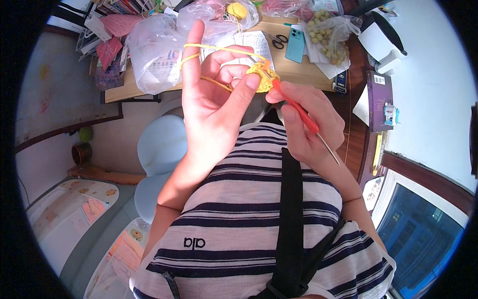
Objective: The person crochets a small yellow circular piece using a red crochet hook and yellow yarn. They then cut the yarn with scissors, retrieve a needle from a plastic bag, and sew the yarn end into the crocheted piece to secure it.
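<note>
My left hand (214, 94) pinches a small piece of yellow crochet (264, 83) between thumb and fingers. Its index finger points up, with yellow yarn (219, 48) looped around it and running across to the piece. My right hand (313, 122) grips a crochet hook (302, 112) by its red handle. The hook's metal tip lies at the upper edge of the crochet piece, among the stitches; exactly which stitch it sits in is too small to tell. The hook's bare metal back end sticks out below my right hand.
Beyond my hands is a wooden desk (144, 92) with plastic bags (157, 55), a yellow yarn ball (237, 10), a written sheet (256, 42), scissors (277, 41), a teal phone (295, 44) and a bag of green fruit (326, 37). A light blue chair (162, 144) stands at left.
</note>
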Tool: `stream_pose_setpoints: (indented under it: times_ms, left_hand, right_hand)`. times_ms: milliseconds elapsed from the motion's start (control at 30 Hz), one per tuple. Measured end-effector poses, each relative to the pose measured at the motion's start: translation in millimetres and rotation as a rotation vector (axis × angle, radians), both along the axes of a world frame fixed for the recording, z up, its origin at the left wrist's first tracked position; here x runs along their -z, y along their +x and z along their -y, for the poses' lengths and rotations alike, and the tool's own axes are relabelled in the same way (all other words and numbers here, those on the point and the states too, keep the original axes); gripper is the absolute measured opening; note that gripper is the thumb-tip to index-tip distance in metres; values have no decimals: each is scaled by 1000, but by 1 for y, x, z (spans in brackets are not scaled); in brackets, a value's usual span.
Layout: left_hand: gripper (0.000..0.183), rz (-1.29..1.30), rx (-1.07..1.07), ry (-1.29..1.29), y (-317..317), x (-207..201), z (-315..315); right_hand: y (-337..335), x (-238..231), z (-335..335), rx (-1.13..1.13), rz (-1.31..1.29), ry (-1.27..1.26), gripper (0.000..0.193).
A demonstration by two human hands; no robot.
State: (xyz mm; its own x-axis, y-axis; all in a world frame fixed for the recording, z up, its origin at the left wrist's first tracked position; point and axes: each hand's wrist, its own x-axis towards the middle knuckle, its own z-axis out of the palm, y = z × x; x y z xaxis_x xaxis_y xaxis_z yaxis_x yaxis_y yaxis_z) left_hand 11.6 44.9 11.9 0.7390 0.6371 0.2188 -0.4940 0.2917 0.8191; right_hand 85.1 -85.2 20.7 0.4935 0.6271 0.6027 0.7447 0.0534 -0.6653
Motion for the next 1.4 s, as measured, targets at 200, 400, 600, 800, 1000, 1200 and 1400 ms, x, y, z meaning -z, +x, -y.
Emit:
stream_pose_setpoints:
  times_ms: [200, 400, 600, 800, 1000, 1200, 1400]
  left_hand:
    - [75, 33, 15, 112, -3, 8, -8]
    - [81, -34, -86, 310, -10, 4, -12]
    - [86, -47, -62, 402, -7, 2, -8]
    - [86, -43, -57, 447, -6, 2, -8]
    - [86, -20, -53, 448, -1, 4, -8]
    - [85, -110, -5, 483, -4, 3, -6]
    - [85, -57, -10, 490, -2, 8, -10]
  right_hand:
    - [-1, 7, -2, 21, 54, 35, 31]
    - [22, 6, 8, 151, -461, -53, 15]
    - [12, -11, -5, -39, -487, -93, 13]
    - [5, -8, -12, -38, -725, -71, 14]
    - [3, -10, -16, -4, -824, -81, 15]
    - [6, -9, -17, -19, -928, -65, 17]
    - [10, -9, -17, -79, -985, -55, 19]
